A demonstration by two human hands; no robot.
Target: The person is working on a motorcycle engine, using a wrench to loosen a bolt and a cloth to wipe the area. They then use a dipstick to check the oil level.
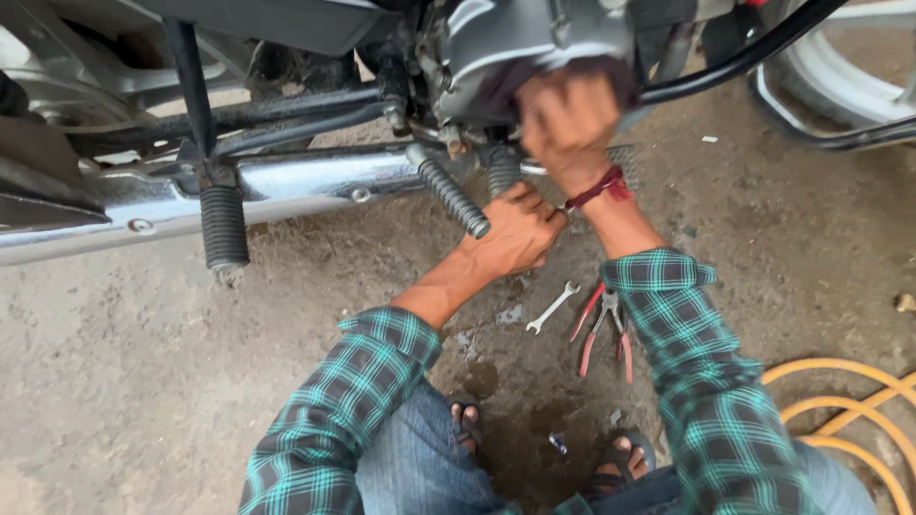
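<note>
I crouch beside a motorcycle. My right hand [570,119] presses a dark rag [501,88] against the silver engine cover [506,38]; the hand is blurred. Below it, my left hand [515,232] is closed around something under the engine, beside a ribbed black foot peg [453,195]; what it grips is hidden. A red thread is tied on my right wrist. Both sleeves are green plaid.
A chrome exhaust pipe [286,186] runs left, with a second ribbed peg [224,227] hanging over it. On the concrete lie a small spanner [552,307] and red-handled pliers [603,329]. A yellow hose [844,410] coils at right. A wheel rim [840,67] is top right.
</note>
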